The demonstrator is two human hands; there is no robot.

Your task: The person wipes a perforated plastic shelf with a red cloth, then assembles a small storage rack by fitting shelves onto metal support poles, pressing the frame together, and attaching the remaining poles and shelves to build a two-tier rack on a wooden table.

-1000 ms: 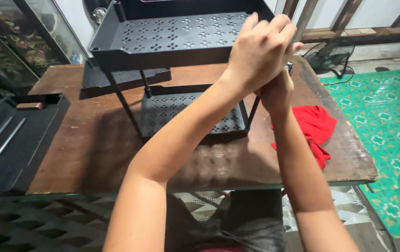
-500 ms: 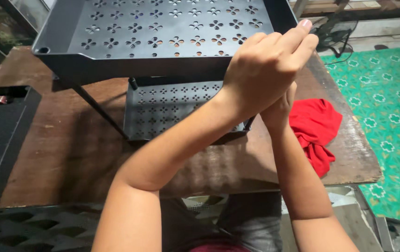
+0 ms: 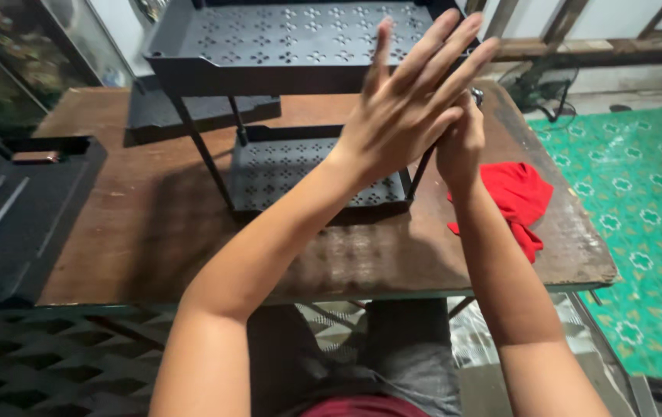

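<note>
- Head view: the left hand (image 3: 400, 116) is spread flat in the upper centre of the frame, fingers straight and fanned, gripping nothing.
- Just behind it, the right hand (image 3: 460, 143) is curled into a fist at the right front corner of the two-tier metal rack (image 3: 284, 46); a small metal piece shows at its top, but what it clasps cannot be told.
- This rack stands at centre on the wooden table (image 3: 153, 232); it is dark grey, with thin legs and two rimmed trays punched with small flower-shaped holes.
- A crumpled red cloth (image 3: 518, 197) lies on the table right of the rack, beside the right forearm.
- At far left a flat black ribbed tray (image 3: 14, 216) lies over the table edge.
- A green patterned mat (image 3: 639, 201) covers the floor at right.
</note>
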